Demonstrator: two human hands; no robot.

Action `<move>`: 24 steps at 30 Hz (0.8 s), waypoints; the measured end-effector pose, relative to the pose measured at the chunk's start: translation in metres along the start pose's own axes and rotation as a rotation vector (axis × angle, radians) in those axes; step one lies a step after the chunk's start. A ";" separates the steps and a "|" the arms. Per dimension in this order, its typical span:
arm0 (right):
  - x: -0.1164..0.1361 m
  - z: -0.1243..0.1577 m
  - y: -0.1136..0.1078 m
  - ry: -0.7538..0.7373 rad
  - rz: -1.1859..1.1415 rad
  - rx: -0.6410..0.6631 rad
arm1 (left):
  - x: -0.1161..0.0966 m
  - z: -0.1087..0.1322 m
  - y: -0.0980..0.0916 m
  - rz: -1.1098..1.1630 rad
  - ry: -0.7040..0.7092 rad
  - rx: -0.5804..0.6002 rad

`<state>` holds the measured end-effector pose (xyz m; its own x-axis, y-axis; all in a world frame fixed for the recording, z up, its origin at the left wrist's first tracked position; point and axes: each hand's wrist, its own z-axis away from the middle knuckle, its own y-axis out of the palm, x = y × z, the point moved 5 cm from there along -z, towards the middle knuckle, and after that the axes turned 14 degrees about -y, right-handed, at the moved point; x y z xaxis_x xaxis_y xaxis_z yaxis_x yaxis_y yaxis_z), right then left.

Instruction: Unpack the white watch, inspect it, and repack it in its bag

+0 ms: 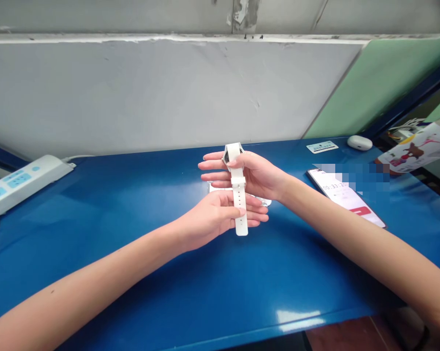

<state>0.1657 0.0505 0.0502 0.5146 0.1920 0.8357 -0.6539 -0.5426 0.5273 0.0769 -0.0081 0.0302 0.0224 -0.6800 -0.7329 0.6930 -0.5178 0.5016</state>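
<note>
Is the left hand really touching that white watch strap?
Touching. The head view shows the thumb of the left hand lying across the watch strap.

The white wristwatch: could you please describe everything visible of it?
The white wristwatch has a rubbery-looking strap, its free, holed end pointing toward the person. The silvery-rimmed case, at the far end, is partly covered by strap. The right hand grips it by the case, the left hand near the strap's tip, above the blue table.
</note>
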 end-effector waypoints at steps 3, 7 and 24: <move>0.000 0.001 -0.002 -0.006 0.025 0.006 | 0.000 -0.001 -0.002 0.012 0.004 -0.013; -0.001 0.001 -0.004 -0.026 0.025 0.014 | -0.002 -0.001 -0.005 0.003 0.035 -0.038; -0.001 -0.001 -0.004 -0.079 -0.021 -0.019 | -0.001 -0.001 -0.003 -0.014 0.057 0.036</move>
<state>0.1671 0.0531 0.0473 0.5697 0.1380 0.8102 -0.6526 -0.5233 0.5480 0.0759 -0.0049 0.0290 0.0550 -0.6424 -0.7644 0.6672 -0.5460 0.5068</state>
